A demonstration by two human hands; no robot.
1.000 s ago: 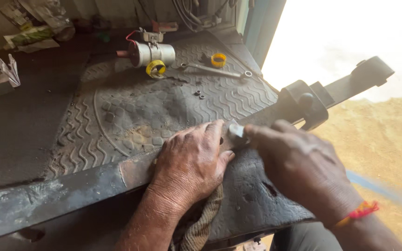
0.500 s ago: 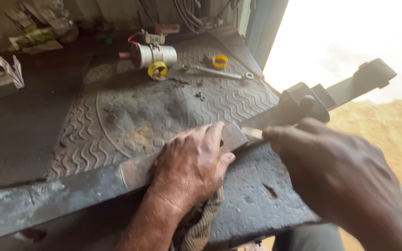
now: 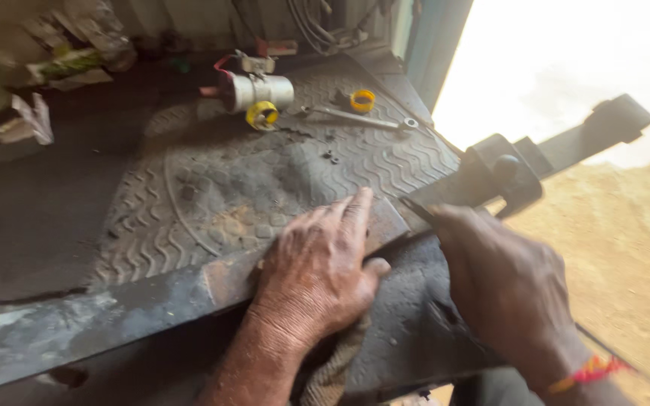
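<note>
Both hands met on the bar [image 3: 152,301], which ran from lower left to upper right: left hand [image 3: 317,274] pressed flat on it, right hand [image 3: 502,289] beside (grip hidden, cannot tell), nearer the clamp [image 3: 502,177].

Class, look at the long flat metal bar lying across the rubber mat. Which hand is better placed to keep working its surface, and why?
Probably the right hand: it pinches a small thin piece against the metal bar. The left hand lies flat on the bar, seemingly pinning it.
</note>
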